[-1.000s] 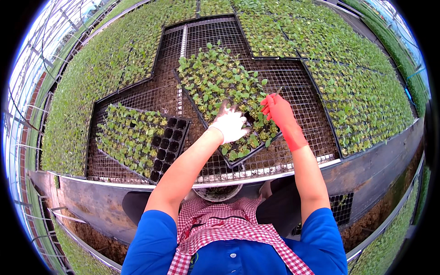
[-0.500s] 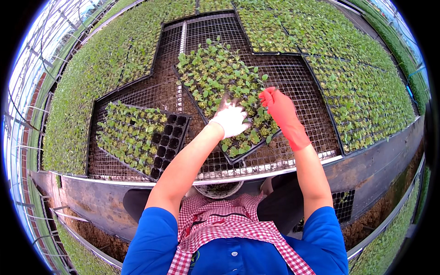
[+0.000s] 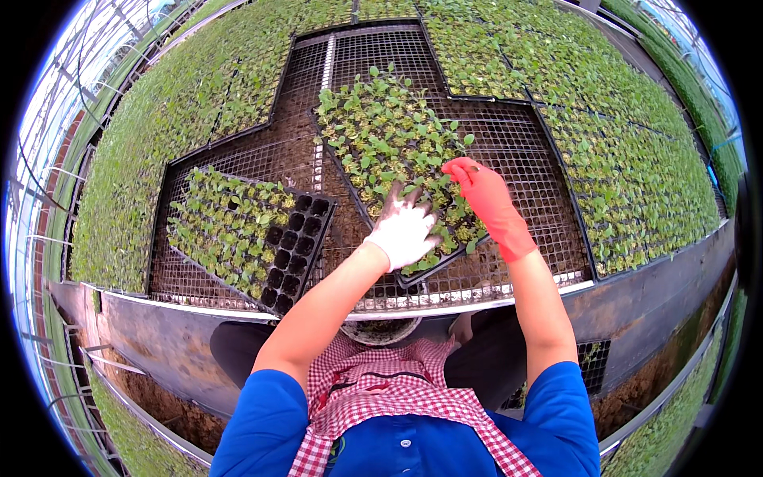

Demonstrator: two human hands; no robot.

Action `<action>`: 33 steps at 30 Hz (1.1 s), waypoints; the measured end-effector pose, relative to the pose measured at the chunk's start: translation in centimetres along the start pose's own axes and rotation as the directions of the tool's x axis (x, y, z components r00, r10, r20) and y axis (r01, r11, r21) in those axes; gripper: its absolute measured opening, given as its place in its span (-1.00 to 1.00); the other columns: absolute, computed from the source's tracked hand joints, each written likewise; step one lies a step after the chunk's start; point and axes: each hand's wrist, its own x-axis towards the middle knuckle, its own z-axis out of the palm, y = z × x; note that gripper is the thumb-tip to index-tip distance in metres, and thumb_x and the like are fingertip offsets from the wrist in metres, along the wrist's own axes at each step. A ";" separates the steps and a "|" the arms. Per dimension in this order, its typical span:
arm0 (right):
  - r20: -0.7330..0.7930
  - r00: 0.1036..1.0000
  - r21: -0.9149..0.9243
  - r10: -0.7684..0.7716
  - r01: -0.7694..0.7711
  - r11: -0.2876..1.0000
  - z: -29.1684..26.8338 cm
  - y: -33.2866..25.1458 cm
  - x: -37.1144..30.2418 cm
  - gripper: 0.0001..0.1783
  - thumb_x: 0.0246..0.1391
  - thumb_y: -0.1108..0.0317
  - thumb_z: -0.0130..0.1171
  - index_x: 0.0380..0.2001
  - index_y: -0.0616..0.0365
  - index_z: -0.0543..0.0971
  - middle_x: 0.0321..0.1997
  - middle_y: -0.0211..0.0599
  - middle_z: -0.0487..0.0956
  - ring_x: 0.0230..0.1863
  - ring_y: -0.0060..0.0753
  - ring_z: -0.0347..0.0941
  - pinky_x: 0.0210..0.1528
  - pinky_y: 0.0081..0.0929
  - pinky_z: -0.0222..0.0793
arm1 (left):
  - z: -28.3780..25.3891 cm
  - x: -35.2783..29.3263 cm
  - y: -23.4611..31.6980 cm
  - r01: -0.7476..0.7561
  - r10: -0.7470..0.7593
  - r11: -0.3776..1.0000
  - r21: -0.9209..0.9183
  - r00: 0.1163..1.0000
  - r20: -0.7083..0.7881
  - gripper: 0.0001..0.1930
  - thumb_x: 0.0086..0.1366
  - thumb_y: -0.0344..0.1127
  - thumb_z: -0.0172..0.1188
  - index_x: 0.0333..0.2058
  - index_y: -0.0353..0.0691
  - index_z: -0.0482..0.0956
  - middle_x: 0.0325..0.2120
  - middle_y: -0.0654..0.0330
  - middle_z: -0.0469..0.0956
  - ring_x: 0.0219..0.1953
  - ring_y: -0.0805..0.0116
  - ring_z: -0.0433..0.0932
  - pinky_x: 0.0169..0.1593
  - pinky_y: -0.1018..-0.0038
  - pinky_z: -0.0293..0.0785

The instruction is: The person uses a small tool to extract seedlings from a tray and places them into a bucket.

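My left hand (image 3: 403,228), in a white glove with soil-darkened fingertips, lies spread over the near part of a dense seedling tray (image 3: 381,135). Its fingers reach among the small green leaves. Just right of it, above the tray's right edge, my right hand (image 3: 486,197) wears a red rubber glove. Those fingers are curled and pressed together; what is between them, if anything, is too small to make out. To the left sits a second seedling tray (image 3: 230,219), tilted on the mesh, with bare black cells (image 3: 294,250) along its right side.
Beneath both trays runs a wire mesh bench (image 3: 524,159) with a pale front rail (image 3: 445,302). Packed seedling trays surround it, left (image 3: 151,175) and right (image 3: 628,175). A round tub (image 3: 381,331) sits below the rail, and a black cell tray (image 3: 592,366) stands low at the right.
My left hand has shifted slightly toward me and right, fingers still spread. My right hand has dipped a little, its fingers still closed. The view has moved slightly.
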 end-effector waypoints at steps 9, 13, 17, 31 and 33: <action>0.220 0.975 -0.277 -0.027 0.089 0.957 1.7 -1.4 2.3 -0.77 0.18 0.21 -0.03 -0.25 0.01 0.58 -0.25 -0.20 0.60 -0.18 -0.09 0.52 -0.13 -0.32 0.40 | 0.1 -9.6 1.0 -0.031 -0.036 0.959 -0.281 0.972 -0.233 -0.50 0.10 0.00 0.16 -0.01 -0.08 0.43 0.01 0.16 0.38 0.20 0.08 0.21 0.30 -0.12 -0.14; 0.295 0.938 -0.123 0.180 -0.150 0.981 2.3 0.3 5.5 -0.70 0.20 0.23 -0.10 -0.33 0.16 0.56 -0.33 -0.20 0.60 -0.31 -0.28 0.53 -0.26 -0.38 0.41 | -0.4 -13.5 0.9 0.000 -0.078 0.929 -0.371 0.977 -0.196 -0.50 0.03 -0.08 0.21 -0.03 -0.08 0.46 0.00 0.18 0.38 0.20 0.11 0.21 0.31 -0.08 -0.14; 0.372 0.902 0.108 0.220 -0.278 0.955 2.0 2.4 8.0 -0.64 0.24 0.21 -0.15 -0.40 0.23 0.54 -0.50 -0.29 0.56 -0.55 -0.54 0.44 -0.51 -0.58 0.34 | 0.7 -17.1 1.1 0.055 -0.164 0.917 -0.396 0.955 -0.248 -0.51 0.01 -0.10 0.25 -0.05 -0.08 0.48 -0.03 0.21 0.40 0.20 0.12 0.22 0.31 -0.05 -0.11; 0.285 0.940 0.376 0.190 -0.291 0.880 -1.8 3.3 7.7 -0.63 0.29 0.20 -0.20 -0.36 0.21 0.52 -0.55 -0.33 0.57 -0.71 -0.66 0.34 -0.68 -0.71 0.16 | 1.7 -20.0 1.5 0.125 -0.238 0.895 -0.429 0.946 -0.220 -0.53 0.00 -0.12 0.22 -0.08 -0.10 0.49 -0.03 0.20 0.42 0.20 0.11 0.24 0.26 0.00 -0.01; 0.279 0.945 0.393 0.170 -0.274 0.878 -2.8 2.6 7.5 -0.62 0.30 0.19 -0.21 -0.36 0.21 0.52 -0.55 -0.34 0.57 -0.71 -0.66 0.33 -0.68 -0.71 0.16 | 1.2 -19.8 1.5 0.125 -0.246 0.890 -0.438 0.941 -0.232 -0.54 0.01 -0.12 0.21 -0.08 -0.10 0.49 -0.04 0.19 0.42 0.19 0.10 0.25 0.25 0.02 0.01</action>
